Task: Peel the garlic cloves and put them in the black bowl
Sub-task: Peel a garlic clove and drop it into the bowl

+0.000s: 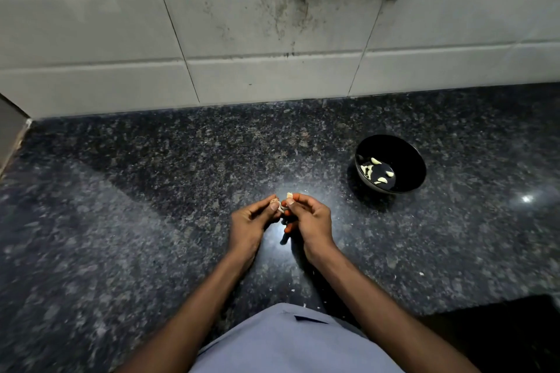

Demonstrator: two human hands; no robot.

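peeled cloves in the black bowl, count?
About 5 peeled cloves, all on the black bowl floor: one at the back, a cluster left, two toward the front-right. The cluster may hide more.

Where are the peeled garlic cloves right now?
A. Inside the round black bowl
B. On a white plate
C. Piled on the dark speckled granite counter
A: several pale peeled garlic cloves lie on the bottom of the round black bowl, to the right of both hands.
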